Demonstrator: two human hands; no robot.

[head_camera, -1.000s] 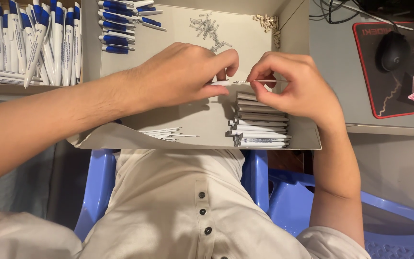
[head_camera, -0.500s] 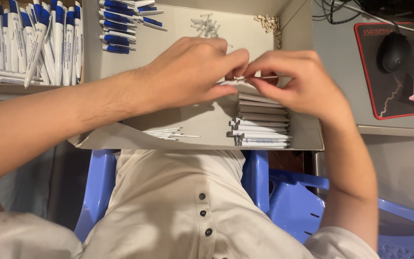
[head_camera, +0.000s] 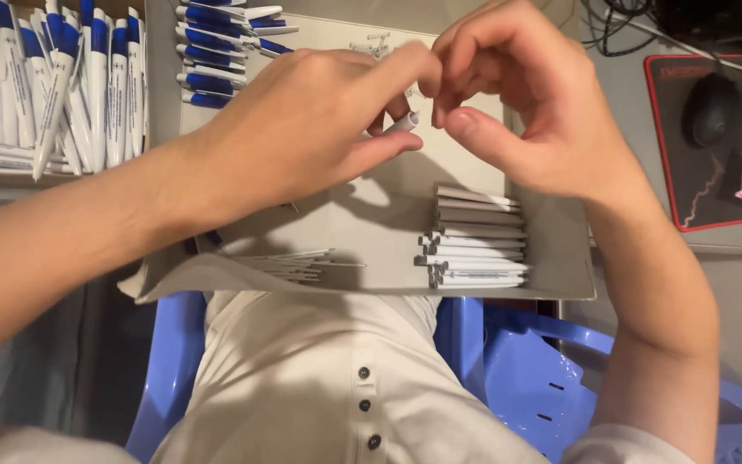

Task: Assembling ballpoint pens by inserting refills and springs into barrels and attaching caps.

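— Two hands are meeting above the cardboard tray (head_camera: 560,275); the left hand (head_camera: 302,129) is pinching a white pen barrel (head_camera: 404,123), the right hand's (head_camera: 526,112) fingertips closing at its tip.

— Much finished?

— Seemingly: assembled blue-and-white pens (head_camera: 53,77) are piling up left, while stacked white barrels (head_camera: 474,236) and thin refills (head_camera: 289,262) are waiting. A computer mouse (head_camera: 710,107) is sitting aside; nothing's blocking.

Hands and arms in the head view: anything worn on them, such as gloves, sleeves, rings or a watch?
Both are bare. The left hand and right hand show no gloves, rings or watch, and the forearms are uncovered to the frame edge. Only white fabric shows at the bottom corners, matching the white buttoned shirt.
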